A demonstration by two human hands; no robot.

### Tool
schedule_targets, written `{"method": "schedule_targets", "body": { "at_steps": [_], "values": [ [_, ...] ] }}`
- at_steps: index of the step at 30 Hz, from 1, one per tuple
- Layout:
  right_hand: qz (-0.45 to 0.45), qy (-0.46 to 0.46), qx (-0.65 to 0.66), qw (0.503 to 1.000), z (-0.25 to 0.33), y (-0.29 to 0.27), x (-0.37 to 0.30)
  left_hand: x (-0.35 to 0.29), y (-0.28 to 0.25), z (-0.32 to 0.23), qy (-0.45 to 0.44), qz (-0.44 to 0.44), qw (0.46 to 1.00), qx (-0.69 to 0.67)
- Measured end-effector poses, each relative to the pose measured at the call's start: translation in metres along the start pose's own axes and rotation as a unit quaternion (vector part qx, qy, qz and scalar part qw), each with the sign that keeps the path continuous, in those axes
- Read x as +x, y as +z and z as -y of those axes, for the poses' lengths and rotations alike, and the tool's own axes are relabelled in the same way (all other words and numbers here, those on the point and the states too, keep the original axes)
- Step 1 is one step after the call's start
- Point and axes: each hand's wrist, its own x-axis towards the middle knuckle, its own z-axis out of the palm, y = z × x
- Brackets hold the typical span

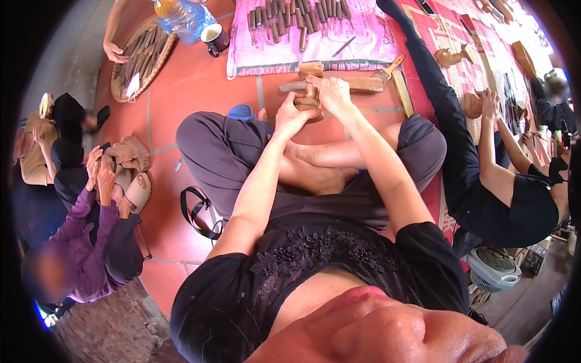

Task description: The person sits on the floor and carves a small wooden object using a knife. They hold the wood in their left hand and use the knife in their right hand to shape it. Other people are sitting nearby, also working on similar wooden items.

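Note:
A turned wooden piece [308, 105] with a narrow waist and a wide round base stands up between my hands, beyond my crossed legs. My left hand [290, 116] is closed around its base, low on the left side. Against its upper right side my right hand [333, 95] is closed, fingers curled onto the waist and top; its fingertips are partly hidden. Just behind the piece a long wooden block [361, 85] lies crosswise on the tiles. A flat brush [388, 69] with a wooden handle rests at the block's right end.
Many wooden-handled tools [275, 30] lie on a pink sheet [242, 60] ahead. Left of it are a dark mug [216, 43] and a woven basket [115, 85] of tools, near someone's hand. A wooden strip [402, 94] lies right. People sit on both sides; one holds a wooden piece [472, 106].

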Motion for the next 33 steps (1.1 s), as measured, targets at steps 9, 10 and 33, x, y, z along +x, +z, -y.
{"method": "schedule_targets", "body": {
  "at_steps": [9, 10, 33],
  "values": [
    [0.045, -0.046, -0.075, 0.995, 0.007, -0.02, -0.008, -0.004, -0.003, -0.006, -0.013, 0.003, 1.0, 0.003],
    [0.044, -0.041, -0.057, 0.997, 0.003, -0.015, -0.004, -0.002, -0.003, -0.004, -0.018, 0.008, 1.0, -0.008],
    [0.023, 0.043, -0.011, 0.999, 0.014, -0.019, -0.013, -0.003, 0.002, -0.004, 0.001, 0.006, 1.0, 0.011]
  ]
}}
